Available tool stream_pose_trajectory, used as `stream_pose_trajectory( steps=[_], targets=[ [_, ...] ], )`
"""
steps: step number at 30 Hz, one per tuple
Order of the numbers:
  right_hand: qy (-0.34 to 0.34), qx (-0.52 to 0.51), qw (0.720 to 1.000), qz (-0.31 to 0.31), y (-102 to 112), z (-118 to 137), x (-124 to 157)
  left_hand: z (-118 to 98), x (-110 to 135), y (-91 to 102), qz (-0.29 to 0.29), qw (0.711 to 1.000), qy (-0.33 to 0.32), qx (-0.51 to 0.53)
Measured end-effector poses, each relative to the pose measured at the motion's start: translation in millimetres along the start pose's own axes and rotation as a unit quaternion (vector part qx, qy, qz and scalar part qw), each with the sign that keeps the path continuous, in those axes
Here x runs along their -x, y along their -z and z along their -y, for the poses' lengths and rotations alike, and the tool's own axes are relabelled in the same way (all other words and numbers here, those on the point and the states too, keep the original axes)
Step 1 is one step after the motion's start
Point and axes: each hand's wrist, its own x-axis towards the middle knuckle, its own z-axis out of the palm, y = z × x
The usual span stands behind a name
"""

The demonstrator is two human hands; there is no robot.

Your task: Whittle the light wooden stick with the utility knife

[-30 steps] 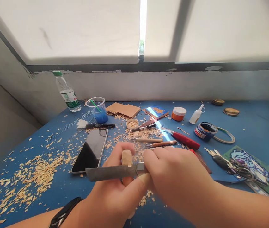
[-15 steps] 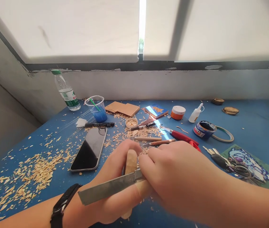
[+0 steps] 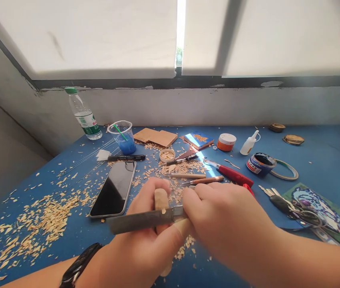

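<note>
My left hand [image 3: 140,250] is closed around a pale carved piece of wood [image 3: 161,199], whose rounded top shows between thumb and fingers; its lower end shows beneath the hand. My right hand [image 3: 225,214] is wrapped round the handle of a carving knife [image 3: 140,221], and the handle is mostly hidden. The flat grey blade points left and crosses in front of the wood, with a small chip on it. My left thumb reaches to the knife near my right fingers. Whether the edge touches the wood I cannot tell.
Wood shavings [image 3: 54,216] cover much of the blue table. A phone [image 3: 112,188] lies left of my hands. Beyond are a cup of blue liquid [image 3: 126,144], a water bottle [image 3: 87,122], carving tools [image 3: 204,181], a red-handled tool [image 3: 235,176], an open jar [image 3: 259,165] and keys [image 3: 280,204].
The knife blade has swung up to a flatter angle and lies higher across the wood. My right hand has shifted slightly right, and the wood has moved a little left.
</note>
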Motion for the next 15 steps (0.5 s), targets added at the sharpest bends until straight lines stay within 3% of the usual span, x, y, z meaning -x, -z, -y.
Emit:
stream_pose_trajectory(
  steps=[5,10,13,15],
  targets=[
    [-0.083,0.042,0.995,0.041,0.5,1.8,0.4,12.4,-2.1,-7.7,-0.047,0.995,0.029,0.088],
    [0.041,-0.015,0.990,0.137,9.7,-6.0,-4.4,-0.9,-6.3,2.2,0.032,0.999,-0.018,0.033],
    [0.077,-0.031,0.980,0.182,16.5,-8.9,-6.0,-10.2,-4.3,7.4,0.072,0.995,-0.067,0.016],
    [0.087,-0.033,0.975,0.201,19.3,-9.5,-6.3,-10.9,0.4,8.5,0.055,0.994,-0.074,0.054]
  ],
)
